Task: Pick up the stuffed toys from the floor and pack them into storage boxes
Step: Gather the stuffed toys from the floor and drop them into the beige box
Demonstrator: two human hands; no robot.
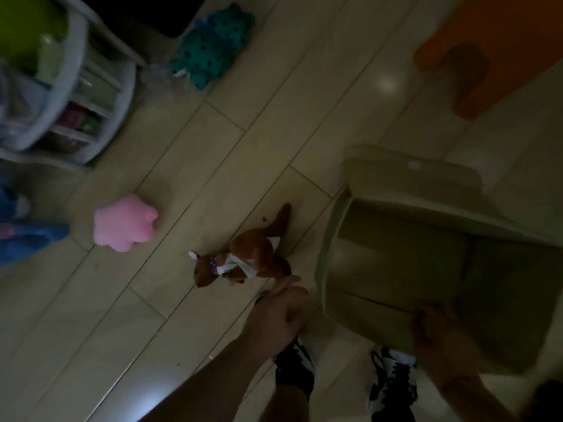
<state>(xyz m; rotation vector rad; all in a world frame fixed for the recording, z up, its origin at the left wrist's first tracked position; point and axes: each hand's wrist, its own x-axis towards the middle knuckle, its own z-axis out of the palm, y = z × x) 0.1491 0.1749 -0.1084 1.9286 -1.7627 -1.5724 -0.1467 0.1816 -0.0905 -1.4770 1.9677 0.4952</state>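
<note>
- Stuffed toys lie on the pale plank floor [213,184]: a brown kangaroo toy [243,257] just left of the storage box [396,284], a pink star-shaped toy [123,223] further left, and a teal spotted toy [210,47] far off at the top.
- The storage box sits on the floor at the right, open and, as far as the dim view shows, with no toy in it yet; its lid [411,175] lies at the far edge.
- The left hand [277,315] reaches toward the kangaroo, fingers extended and loose, tips just short of or barely touching its near end; it holds nothing.
- The right hand [441,333] is blurred at the box's near rim; whether it grips the rim or only rests there, I cannot tell.
- The step in hand looks like the first pickup. Done well: close round the kangaroo's body rather than its thin tail, lift it clear of the rim, and drop it deep in a corner so room remains.
- Steadying the box with the right hand should stop it sliding.
- The person's black-and-white shoes [393,379] stand close by the box.
</note>
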